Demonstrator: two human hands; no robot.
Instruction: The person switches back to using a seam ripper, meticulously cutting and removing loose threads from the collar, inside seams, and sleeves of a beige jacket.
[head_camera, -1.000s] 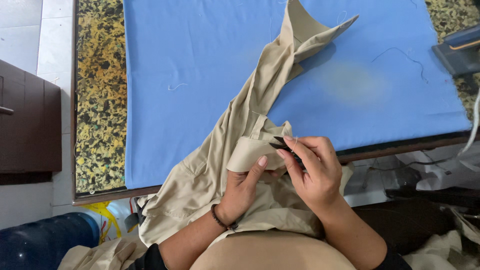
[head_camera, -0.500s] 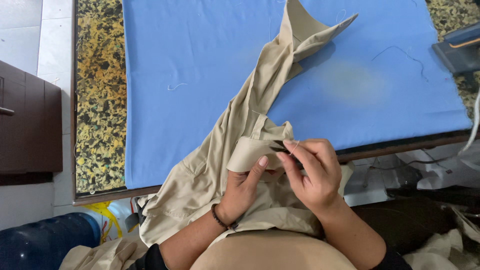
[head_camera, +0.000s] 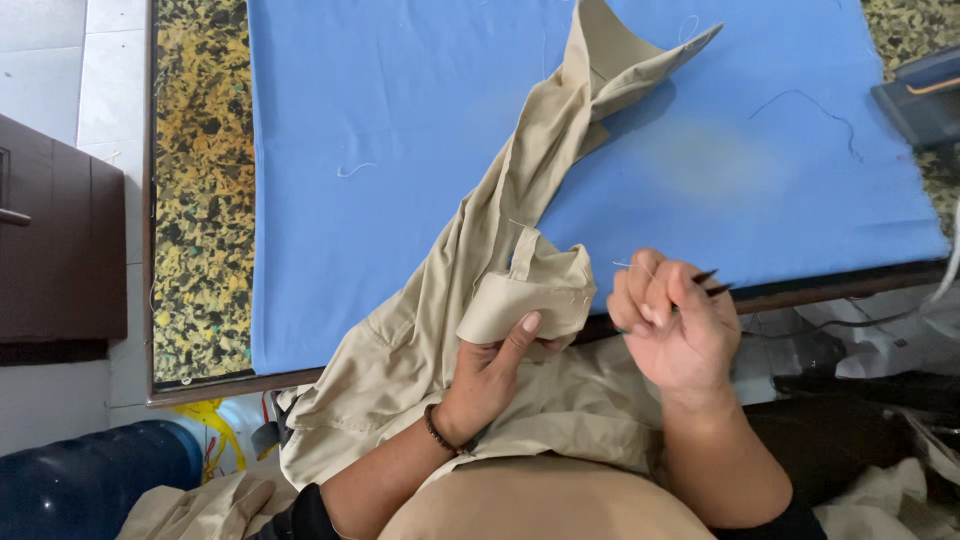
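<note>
A beige shirt (head_camera: 500, 300) lies partly on the table (head_camera: 200, 200) and partly hangs over its near edge into the person's lap, with its collar end stretched up across the blue cloth cover (head_camera: 400, 150). The left hand (head_camera: 490, 370) grasps a folded cuff (head_camera: 525, 300) of the shirt at the table's edge, thumb on top and fingers underneath. Just beside it, to the right and apart from the cuff, the right hand (head_camera: 675, 325) is clenched around a small dark thread snip (head_camera: 708, 282), whose tips stick out past the knuckles; a thin pale thread (head_camera: 632, 266) shows at the fingertips. A dark beaded bracelet (head_camera: 437, 430) sits on the left wrist.

Loose thread ends lie on the blue cover. A dark object (head_camera: 925, 95) shows at the table's far right edge. Left of the table stands dark wooden furniture (head_camera: 55, 250), and a dark blue container (head_camera: 95, 480) sits on the floor at lower left; its contents cannot be seen.
</note>
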